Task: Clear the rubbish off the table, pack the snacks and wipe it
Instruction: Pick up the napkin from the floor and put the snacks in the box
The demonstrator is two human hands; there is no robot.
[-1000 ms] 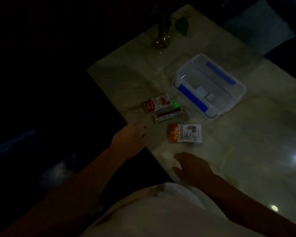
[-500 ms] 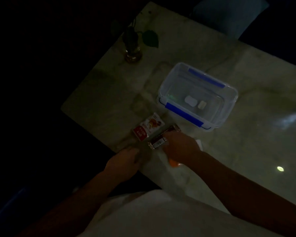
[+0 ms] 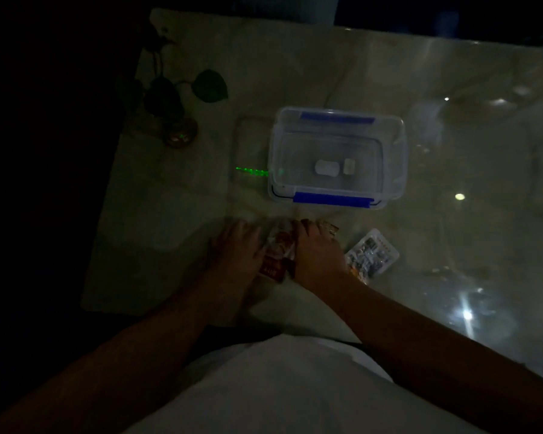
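The scene is very dark. A red and white snack packet lies on the pale marble table between my two hands. My left hand presses against its left side and my right hand against its right side, fingers curled on it. A brown snack bar pokes out past my right fingertips. An orange and white snack pouch lies just right of my right hand. A clear plastic box with blue clips stands open behind the snacks, with two small white items inside.
A small potted plant in a glass vase stands at the back left of the table. The table's left edge runs close to my left hand. A green light streak shows left of the box. My white top fills the bottom.
Both hands have come together around the red and white packet. My right hand moved left off the orange pouch area, uncovering the pouch. The view has swung so the box looks square-on.
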